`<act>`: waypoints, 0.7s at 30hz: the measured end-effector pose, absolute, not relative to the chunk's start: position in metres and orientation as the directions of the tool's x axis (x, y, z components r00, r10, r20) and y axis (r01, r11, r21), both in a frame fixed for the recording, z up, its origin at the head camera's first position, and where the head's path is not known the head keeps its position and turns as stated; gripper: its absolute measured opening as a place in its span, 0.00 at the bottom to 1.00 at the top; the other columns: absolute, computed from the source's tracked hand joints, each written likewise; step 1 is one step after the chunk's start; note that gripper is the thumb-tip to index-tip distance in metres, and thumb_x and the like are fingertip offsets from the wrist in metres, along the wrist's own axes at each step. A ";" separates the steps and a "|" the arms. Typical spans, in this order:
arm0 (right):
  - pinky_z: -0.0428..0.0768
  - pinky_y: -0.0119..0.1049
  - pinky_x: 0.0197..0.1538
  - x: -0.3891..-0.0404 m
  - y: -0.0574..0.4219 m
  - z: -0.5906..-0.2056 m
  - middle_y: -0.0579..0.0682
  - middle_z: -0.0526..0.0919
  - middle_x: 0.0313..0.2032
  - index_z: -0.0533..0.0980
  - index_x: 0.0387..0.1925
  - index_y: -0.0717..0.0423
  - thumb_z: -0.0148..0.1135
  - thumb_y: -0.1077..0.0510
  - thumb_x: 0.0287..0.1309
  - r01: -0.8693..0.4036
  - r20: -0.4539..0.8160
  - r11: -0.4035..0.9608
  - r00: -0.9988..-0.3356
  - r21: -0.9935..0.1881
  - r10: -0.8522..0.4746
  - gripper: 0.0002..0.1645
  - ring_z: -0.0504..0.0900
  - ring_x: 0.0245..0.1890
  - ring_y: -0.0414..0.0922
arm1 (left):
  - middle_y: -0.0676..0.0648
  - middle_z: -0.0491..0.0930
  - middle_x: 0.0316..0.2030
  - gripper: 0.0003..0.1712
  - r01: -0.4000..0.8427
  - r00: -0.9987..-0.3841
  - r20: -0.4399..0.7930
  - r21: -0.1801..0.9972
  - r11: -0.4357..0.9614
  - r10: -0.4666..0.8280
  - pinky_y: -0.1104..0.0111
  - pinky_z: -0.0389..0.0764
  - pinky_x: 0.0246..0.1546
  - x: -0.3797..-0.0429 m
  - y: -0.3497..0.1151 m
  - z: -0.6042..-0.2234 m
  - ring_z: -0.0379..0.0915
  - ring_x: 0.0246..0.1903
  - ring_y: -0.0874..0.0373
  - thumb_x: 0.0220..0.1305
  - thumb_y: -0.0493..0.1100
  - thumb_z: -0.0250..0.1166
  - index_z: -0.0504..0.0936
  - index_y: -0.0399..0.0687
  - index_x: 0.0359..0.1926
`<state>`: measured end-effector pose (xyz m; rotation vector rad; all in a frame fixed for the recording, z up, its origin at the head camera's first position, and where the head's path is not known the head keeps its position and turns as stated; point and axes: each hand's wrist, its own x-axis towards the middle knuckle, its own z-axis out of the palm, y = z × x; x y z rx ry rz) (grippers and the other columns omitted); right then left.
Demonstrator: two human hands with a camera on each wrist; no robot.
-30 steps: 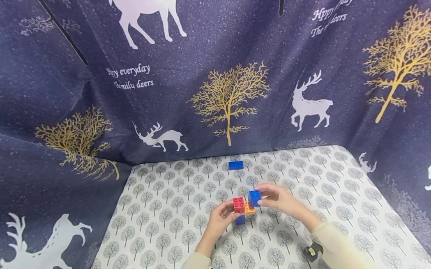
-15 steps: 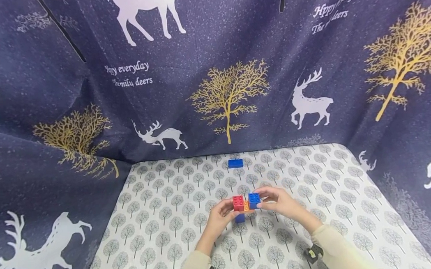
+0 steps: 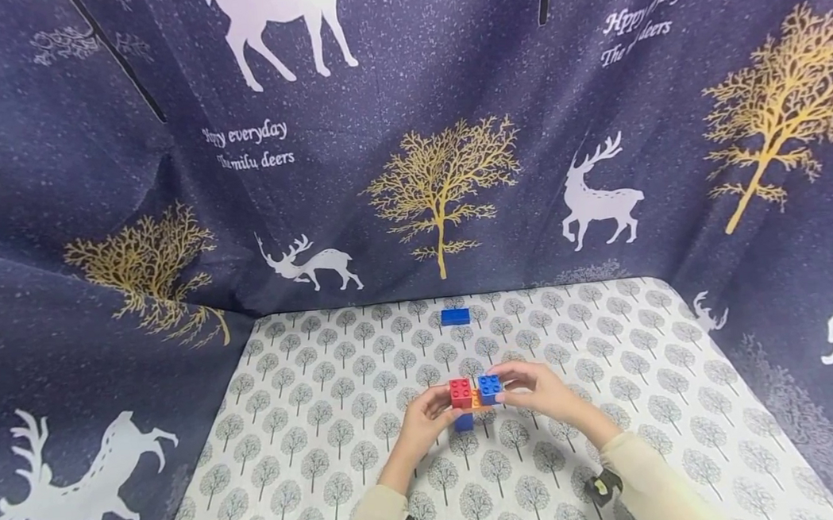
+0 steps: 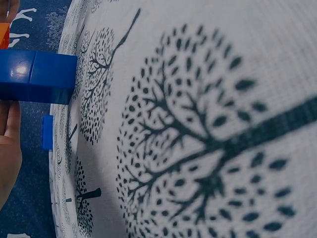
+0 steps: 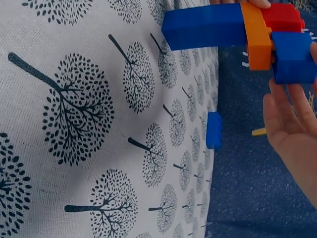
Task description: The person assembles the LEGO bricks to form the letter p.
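Note:
A toy brick stack stands on the cloth: a blue column (image 5: 203, 27), an orange brick (image 5: 258, 44) across its top, and a red brick (image 3: 460, 393) on the orange brick's left end. My left hand (image 3: 424, 420) grips the stack at the red brick, thumb in front. My right hand (image 3: 542, 393) pinches a blue brick (image 3: 490, 389) at the orange brick's right end. In the right wrist view, studs show between the blue and orange bricks; whether they are pressed together I cannot tell. The left wrist view shows the column (image 4: 37, 77) and part of my left hand (image 4: 7, 161).
Another blue brick (image 3: 455, 316) lies alone near the far edge of the table (image 3: 316, 489), which has a white tree-print cloth. A dark blue deer-print curtain (image 3: 392, 94) hangs behind the table and at both sides.
My right hand has brought its blue brick down and slightly left, onto or against the orange brick's right end. My left hand keeps its hold on the stack.

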<state>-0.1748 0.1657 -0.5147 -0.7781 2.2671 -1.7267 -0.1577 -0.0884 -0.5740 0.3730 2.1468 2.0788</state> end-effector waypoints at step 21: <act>0.81 0.43 0.54 -0.177 0.166 -0.515 0.55 0.81 0.48 0.77 0.53 0.57 0.70 0.59 0.53 -0.290 0.161 0.189 -0.849 -0.938 -0.503 0.24 0.80 0.48 0.55 | 0.39 0.77 0.56 0.24 0.098 -0.960 0.090 0.995 0.016 0.264 0.70 0.72 0.61 -0.159 -0.090 -0.577 0.72 0.58 0.47 0.58 0.41 0.69 0.76 0.38 0.55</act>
